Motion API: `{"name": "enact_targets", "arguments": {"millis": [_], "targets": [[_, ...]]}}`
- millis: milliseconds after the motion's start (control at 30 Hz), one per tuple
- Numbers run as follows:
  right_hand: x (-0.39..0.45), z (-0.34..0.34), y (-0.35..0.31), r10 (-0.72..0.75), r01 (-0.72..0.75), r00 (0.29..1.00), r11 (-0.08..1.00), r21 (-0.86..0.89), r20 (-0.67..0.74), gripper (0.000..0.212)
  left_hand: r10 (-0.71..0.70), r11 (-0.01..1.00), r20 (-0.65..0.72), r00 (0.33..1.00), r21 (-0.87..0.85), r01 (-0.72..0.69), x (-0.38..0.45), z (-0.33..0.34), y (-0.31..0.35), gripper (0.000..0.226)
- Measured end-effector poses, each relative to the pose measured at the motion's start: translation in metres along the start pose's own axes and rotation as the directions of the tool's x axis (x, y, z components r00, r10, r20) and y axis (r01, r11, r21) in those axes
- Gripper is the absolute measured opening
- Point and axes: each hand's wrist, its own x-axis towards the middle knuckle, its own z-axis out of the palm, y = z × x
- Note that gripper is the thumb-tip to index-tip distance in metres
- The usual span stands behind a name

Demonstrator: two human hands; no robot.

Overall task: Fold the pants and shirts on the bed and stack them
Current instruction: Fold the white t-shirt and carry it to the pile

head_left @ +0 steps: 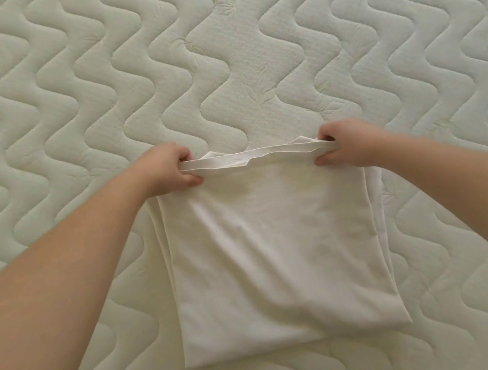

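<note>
A white shirt [278, 260] lies on the bed [245, 54], folded into a long rectangle that runs from the near edge of the view toward the middle. Its far edge is lifted slightly off the mattress and shows several stacked layers. My left hand [173, 171] pinches the far left corner of that edge. My right hand [344, 144] pinches the far right corner. Both thumbs sit under the fabric with the fingers curled over the top. The near end of the shirt rests flat.
The bed is a pale quilted mattress with a wavy stitched pattern filling the whole view. No other garment or stack shows in this frame. My forearms reach in from the lower left and right.
</note>
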Motion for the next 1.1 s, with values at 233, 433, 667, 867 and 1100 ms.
{"name": "enact_targets", "arguments": {"millis": [233,433,667,867,1100], "targets": [[-0.062,-0.045,-0.011,-0.092,0.095,0.995,0.994,0.053,-0.048,0.023,0.106,0.994,0.064,0.992,-0.031,-0.104,-0.065,-0.049,0.025,0.020],[-0.138,-0.109,-0.036,-0.090,0.094,0.983,0.995,0.019,-0.158,0.016,0.133,0.991,-0.088,0.987,-0.007,-0.134,-0.152,-0.107,0.063,0.030],[-0.209,-0.196,-0.069,-0.188,0.202,0.890,0.979,-0.011,-0.414,0.006,0.165,0.986,-0.441,0.882,0.044,-0.162,-0.236,-0.186,0.085,0.023],[-0.215,-0.149,-0.061,-0.272,0.222,0.785,0.962,-0.158,-0.556,0.023,0.215,0.976,-0.637,0.740,0.148,-0.157,-0.235,-0.125,0.063,0.016],[-0.194,0.054,-0.024,-0.325,0.160,0.700,0.939,-0.303,-0.636,0.045,0.189,0.980,-0.571,0.799,0.167,-0.112,-0.192,0.075,0.032,0.023]]}}
